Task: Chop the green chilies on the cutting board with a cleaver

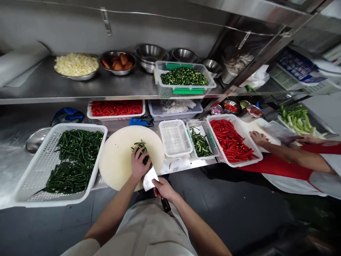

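Observation:
A round white cutting board (pixel 117 156) sits on the steel counter with a small heap of cut green chilies (pixel 141 144) on it. My left hand (pixel 140 163) is curled over the heap, its fingers round the chilies, part of which they hide. In my right hand (pixel 163 188) is a cleaver (pixel 150 179), gripped where handle and blade meet; its blade lies flat beside my left palm, near the board's front edge. To the left, a white perforated basket (pixel 29 185) holds whole green chilies (pixel 71 160). To the right stand a small white basket (pixel 176 137) and a tub of cut green chilies (pixel 200 143).
A basket of red chilies (pixel 230 140) stands further right, beside a co-worker's hand (pixel 258 138) at another board. Behind my board are a tray of red chilies (pixel 115 108) and a blue cloth (pixel 140 122). Above, a shelf (pixel 32 93) bears bowls and a tub of chopped greens (pixel 184 76).

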Demonstrator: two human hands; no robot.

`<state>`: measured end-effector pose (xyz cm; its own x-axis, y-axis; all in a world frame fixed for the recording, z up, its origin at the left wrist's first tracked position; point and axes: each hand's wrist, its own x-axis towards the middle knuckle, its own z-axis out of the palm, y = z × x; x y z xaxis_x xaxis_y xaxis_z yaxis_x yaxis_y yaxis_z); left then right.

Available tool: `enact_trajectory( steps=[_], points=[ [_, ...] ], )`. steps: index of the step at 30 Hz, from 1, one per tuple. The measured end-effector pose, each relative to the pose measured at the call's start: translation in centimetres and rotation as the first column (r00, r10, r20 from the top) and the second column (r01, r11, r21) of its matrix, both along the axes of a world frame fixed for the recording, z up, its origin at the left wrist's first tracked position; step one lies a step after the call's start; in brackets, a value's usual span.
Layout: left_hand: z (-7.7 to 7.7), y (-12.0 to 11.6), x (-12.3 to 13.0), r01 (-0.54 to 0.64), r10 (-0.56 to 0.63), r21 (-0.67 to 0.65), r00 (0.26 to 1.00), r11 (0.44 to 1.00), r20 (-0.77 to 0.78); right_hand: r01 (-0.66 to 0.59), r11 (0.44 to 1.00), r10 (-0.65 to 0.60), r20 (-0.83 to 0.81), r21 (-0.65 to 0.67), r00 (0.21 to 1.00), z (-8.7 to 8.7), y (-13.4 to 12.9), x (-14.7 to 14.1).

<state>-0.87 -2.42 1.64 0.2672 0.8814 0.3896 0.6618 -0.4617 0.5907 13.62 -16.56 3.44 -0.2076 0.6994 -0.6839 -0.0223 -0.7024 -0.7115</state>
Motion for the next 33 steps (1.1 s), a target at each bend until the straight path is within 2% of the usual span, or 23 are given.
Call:
enact_trajectory(
  steps=[2,5,8,11,13,17,20,22,24,26,27,29,31,33],
  points=[
    [1.5,0.2,0.8,-0.01,0.01,0.0,1.0,1.0,-0.012,-0.023,1.0,0.024,-0.045,0.017,0.999,1.5,0.4,1.4],
    [4.5,0.7,3.8,0.008,-0.007,0.01,0.999,1.0,-0.036,-0.017,0.999,0.021,-0.091,0.039,0.996,3.4,0.6,4.9],
    [7.2,1.5,8.4,0.051,-0.05,0.014,0.998,0.999,-0.05,0.011,0.997,-0.005,-0.084,0.073,0.996,5.0,0.4,9.2],
    [8.0,2.3,13.6,0.112,-0.112,0.025,0.993,0.993,-0.031,0.043,0.991,-0.037,-0.053,0.123,0.998,6.5,0.3,13.7],
    [7.0,3.1,17.0,0.147,-0.147,0.04,0.989,0.988,-0.005,0.078,0.986,-0.077,-0.016,0.145,0.997,7.2,0.8,16.4],
    [2.4,5.8,22.2,0.196,-0.196,-0.008,0.98,0.981,-0.028,0.143,0.98,-0.164,0.158,0.138,0.974,6.9,2.5,20.9],
    [-0.5,7.5,23.3,0.218,-0.226,-0.112,0.971,0.97,-0.071,0.166,0.978,-0.196,0.3,0.125,0.933,5.4,3.2,23.8],
    [-1.2,7.7,22.6,0.229,-0.239,-0.141,0.97,0.963,-0.055,0.15,0.978,-0.191,0.347,0.142,0.918,4.3,3.0,25.8],
    [-1.1,6.5,21.0,0.229,-0.238,-0.16,0.971,0.96,-0.036,0.111,0.979,-0.167,0.369,0.169,0.914,3.5,2.6,27.9],
    [-0.9,3.9,19.1,0.283,-0.304,-0.218,0.95,0.934,-0.07,0.065,0.982,-0.13,0.386,0.176,0.913,3.2,2.5,29.7],
    [-0.9,2.2,18.1,0.338,-0.378,-0.268,0.919,0.902,-0.112,0.04,0.985,-0.105,0.397,0.169,0.912,3.2,2.6,30.5],
    [-1.5,-1.4,16.4,0.438,-0.549,-0.404,0.807,0.803,-0.218,-0.013,0.988,-0.053,0.426,0.152,0.903,3.6,3.1,31.6],
    [-2.6,-4.4,15.4,0.394,-0.616,-0.541,0.718,0.743,-0.323,-0.06,0.983,-0.032,0.477,0.176,0.878,4.1,3.9,32.1],
    [-3.7,-6.2,15.2,0.233,-0.568,-0.623,0.711,0.747,-0.414,-0.096,0.961,-0.066,0.553,0.259,0.831,4.7,4.7,32.2]
  ],
)
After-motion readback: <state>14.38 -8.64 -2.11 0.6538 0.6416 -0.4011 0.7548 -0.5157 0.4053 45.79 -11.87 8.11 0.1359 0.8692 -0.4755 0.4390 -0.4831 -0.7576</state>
